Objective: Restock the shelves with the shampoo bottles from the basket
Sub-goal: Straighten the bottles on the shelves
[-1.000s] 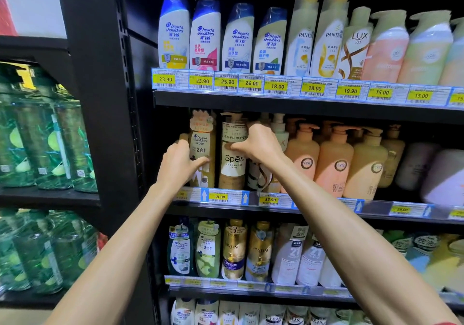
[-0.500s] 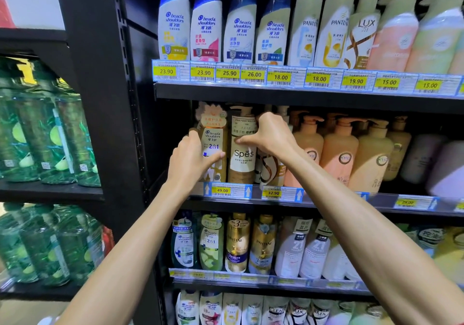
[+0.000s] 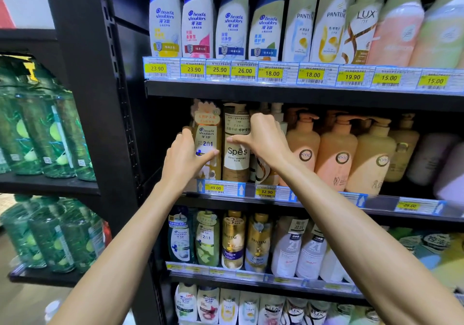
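Head & Shoulders 2-in-1 bottle [image 3: 208,134]: upright, left end of middle shelf [image 3: 381,203]; left hand [image 3: 185,160] grasps it from 9 o'clock, thumb across label. Spes bottle [image 3: 236,156]: adjoining at 3 o'clock; right hand [image 3: 266,144] grasps it, thumb across front.

On left hand [image 3: 185,159] the fingertips go out of sight round the far side of the gold Head & Shoulders bottle [image 3: 207,136]; only the thumb shows on its front. The right hand [image 3: 262,141] covers the upper part of a white-and-brown bottle [image 3: 263,174], label unreadable; whether its curled fingers hold that or the Spes bottle [image 3: 236,154] cannot be told. Purple bottles [image 3: 447,166] at right edge blurred and cut off. Pantene bottles [image 3: 301,23] lose caps to top edge. Bottom-row bottles [image 3: 208,304] cut by lower edge. Lower price tags [image 3: 193,269] smeared, unreadable
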`<action>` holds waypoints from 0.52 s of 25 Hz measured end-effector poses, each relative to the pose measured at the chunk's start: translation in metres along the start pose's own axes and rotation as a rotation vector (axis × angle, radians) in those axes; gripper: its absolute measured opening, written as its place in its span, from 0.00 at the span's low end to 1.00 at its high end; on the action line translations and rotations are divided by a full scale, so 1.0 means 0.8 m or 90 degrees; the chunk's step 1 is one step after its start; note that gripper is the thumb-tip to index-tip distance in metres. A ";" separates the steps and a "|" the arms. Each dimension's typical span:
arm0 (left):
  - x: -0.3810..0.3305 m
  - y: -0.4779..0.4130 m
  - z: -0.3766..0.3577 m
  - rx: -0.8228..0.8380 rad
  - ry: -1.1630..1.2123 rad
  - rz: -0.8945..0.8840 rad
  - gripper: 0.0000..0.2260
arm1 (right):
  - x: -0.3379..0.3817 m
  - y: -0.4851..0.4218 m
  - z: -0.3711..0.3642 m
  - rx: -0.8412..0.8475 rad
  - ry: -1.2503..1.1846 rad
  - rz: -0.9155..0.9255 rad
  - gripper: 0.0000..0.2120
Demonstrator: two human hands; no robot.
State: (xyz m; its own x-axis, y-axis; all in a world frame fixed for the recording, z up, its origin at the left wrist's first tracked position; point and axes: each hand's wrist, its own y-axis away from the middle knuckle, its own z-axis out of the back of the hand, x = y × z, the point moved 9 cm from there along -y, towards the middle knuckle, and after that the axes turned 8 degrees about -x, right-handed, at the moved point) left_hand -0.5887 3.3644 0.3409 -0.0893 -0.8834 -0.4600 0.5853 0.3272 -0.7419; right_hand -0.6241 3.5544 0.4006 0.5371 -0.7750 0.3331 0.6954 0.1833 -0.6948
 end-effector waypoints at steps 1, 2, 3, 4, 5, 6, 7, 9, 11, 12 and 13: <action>-0.001 -0.001 0.000 0.007 0.010 0.004 0.26 | 0.001 0.000 0.000 0.003 -0.006 0.004 0.25; -0.002 -0.002 0.001 0.011 0.019 0.009 0.26 | 0.004 -0.001 0.000 0.008 -0.008 0.011 0.24; -0.003 -0.002 0.001 0.013 0.023 0.014 0.26 | 0.006 -0.002 0.001 0.011 -0.009 0.020 0.23; -0.004 -0.002 0.001 0.013 0.023 0.015 0.26 | 0.008 -0.002 0.003 0.010 -0.009 0.031 0.23; -0.006 -0.001 0.001 0.011 0.021 0.013 0.26 | 0.011 -0.002 0.006 0.007 -0.004 0.042 0.25; -0.008 0.000 0.001 0.008 0.018 0.013 0.26 | 0.012 -0.002 0.009 0.006 0.004 0.053 0.27; -0.009 0.001 0.001 0.004 0.016 0.014 0.26 | 0.012 -0.002 0.011 0.007 0.014 0.062 0.29; -0.012 0.002 0.001 0.006 0.008 0.016 0.26 | 0.009 -0.001 0.014 0.011 0.029 0.070 0.29; -0.017 0.004 -0.001 0.009 -0.002 0.013 0.26 | 0.007 -0.002 0.016 0.015 0.057 0.080 0.26; -0.020 0.006 -0.002 0.009 -0.003 0.008 0.26 | 0.007 -0.003 0.017 0.012 0.074 0.087 0.24; -0.023 0.007 -0.003 0.008 -0.001 0.005 0.26 | 0.008 -0.003 0.019 0.006 0.086 0.092 0.23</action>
State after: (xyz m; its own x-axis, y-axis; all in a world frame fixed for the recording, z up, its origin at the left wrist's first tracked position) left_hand -0.5856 3.3830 0.3439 -0.0834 -0.8814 -0.4650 0.5965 0.3296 -0.7318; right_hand -0.6152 3.5583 0.4141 0.5629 -0.8144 0.1413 0.6202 0.3031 -0.7235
